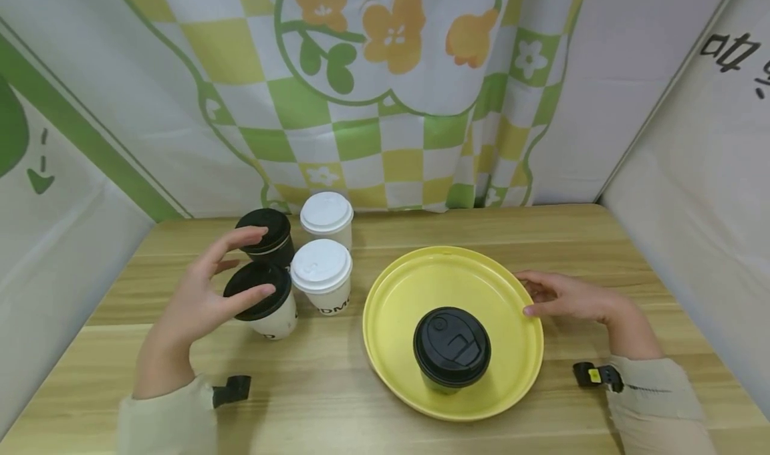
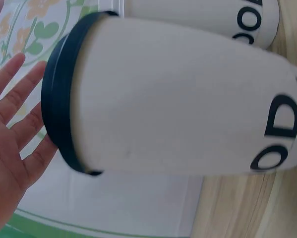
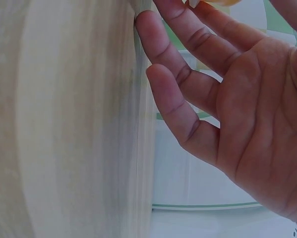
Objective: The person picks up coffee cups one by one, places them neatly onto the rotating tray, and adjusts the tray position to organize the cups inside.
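Observation:
In the head view my left hand point(image 1: 195, 298) is spread over two black-lidded paper cups at the left. Its thumb extends over the lid of the near white cup point(image 1: 273, 318), and its fingers reach over the black cup point(image 1: 279, 251) behind. In the left wrist view, the fingers point(image 2: 27, 126) are spread beyond the lid of a large white cup point(image 2: 173, 99); contact is unclear. My right hand point(image 1: 568, 299) pinches the right rim of a round yellow tray point(image 1: 397, 301), its thumb at the edge. On the tray stands a black-lidded cup point(image 1: 451, 348).
Two white-lidded cups, one at the back point(image 1: 327, 218) and one nearer point(image 1: 323, 274), stand right of the black-lidded pair. The wooden table point(image 1: 325, 381) ends at a patterned curtain point(image 1: 361, 134) behind, with pale side walls at left and right.

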### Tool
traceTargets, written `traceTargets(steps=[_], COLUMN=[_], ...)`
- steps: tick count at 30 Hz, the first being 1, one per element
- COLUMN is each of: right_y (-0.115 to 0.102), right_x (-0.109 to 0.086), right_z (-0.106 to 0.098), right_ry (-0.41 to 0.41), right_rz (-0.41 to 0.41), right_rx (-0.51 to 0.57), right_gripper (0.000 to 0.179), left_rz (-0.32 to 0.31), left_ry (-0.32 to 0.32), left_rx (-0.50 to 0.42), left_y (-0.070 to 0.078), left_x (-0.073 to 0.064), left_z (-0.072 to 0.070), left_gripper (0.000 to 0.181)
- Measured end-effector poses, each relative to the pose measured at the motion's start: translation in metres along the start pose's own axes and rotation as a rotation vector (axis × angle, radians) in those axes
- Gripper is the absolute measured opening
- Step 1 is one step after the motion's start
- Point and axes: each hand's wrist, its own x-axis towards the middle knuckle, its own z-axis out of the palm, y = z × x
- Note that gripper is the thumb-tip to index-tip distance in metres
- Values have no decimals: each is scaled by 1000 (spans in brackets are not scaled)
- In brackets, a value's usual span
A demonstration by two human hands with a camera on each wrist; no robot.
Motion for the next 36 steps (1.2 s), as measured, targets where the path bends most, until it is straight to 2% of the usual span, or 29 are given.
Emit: traceTargets(steps=[5,11,20,29,36], right_y=[0,-2,-1,-1,-2], right_x=[0,-1,-1,-1,0], right_z=[1,2,2,1,1], right_ry=[-1,0,-5,-6,-13], right_rz=[-4,-4,-6,-7,-3], right_rx=[1,4,25,25,39], right_gripper=[59,61,61,60,62], left_rz=[-46,-137,-221,-270,-256], left_ry=[-12,-86,-174,-275,-312], left_rx=[35,60,39,7,-13], left_y=[-6,-15,-30,-40,-43], left_x=[-4,-7,-10,-13,-14], left_z=[-6,-12,-17,-19,-19], left_gripper=[80,81,82,89,90])
